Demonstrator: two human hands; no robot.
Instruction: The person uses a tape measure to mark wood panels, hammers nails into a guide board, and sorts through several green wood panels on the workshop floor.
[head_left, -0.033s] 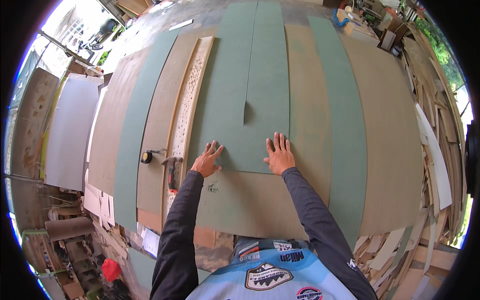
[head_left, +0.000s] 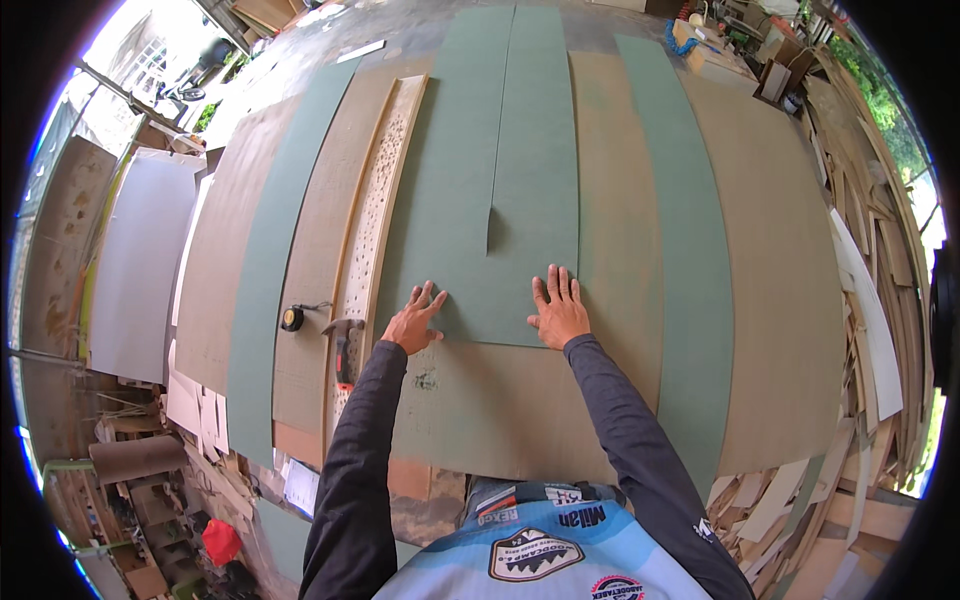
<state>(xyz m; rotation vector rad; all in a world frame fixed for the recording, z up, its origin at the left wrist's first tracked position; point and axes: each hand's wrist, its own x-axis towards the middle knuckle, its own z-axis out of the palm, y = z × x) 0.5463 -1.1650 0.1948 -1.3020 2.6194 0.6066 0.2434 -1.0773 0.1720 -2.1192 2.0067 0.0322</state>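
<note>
Head view, one entry per item.

Green sheet point(head_left: 530, 200): long, centre of the frame, running to the upper edge area; a dark lengthwise slit reaches from its top to about mid-frame, one edge seemingly raised at the lower end.

Left hand point(head_left: 410, 322): on the sheet's lower left corner, palm down, fingers spread, thumb apart.

Right hand point(head_left: 561, 312): at the sheet's lower right corner, palm down, fingers slightly apart, thumb out to the left.

Speckled strip point(head_left: 385, 170): pale, wood-edged, left of the sheet.

Hammer point(head_left: 344, 352): red and black handle, lying on that strip, near the left hand.

Tape measure point(head_left: 292, 318): black and yellow, left of the hammer.

Brown board point(head_left: 500, 410): beneath the sheet.

Green bands point(head_left: 690, 220): one at left, one at right of frame.

Wood offcuts point(head_left: 880, 250): heaped along the right side.
</note>
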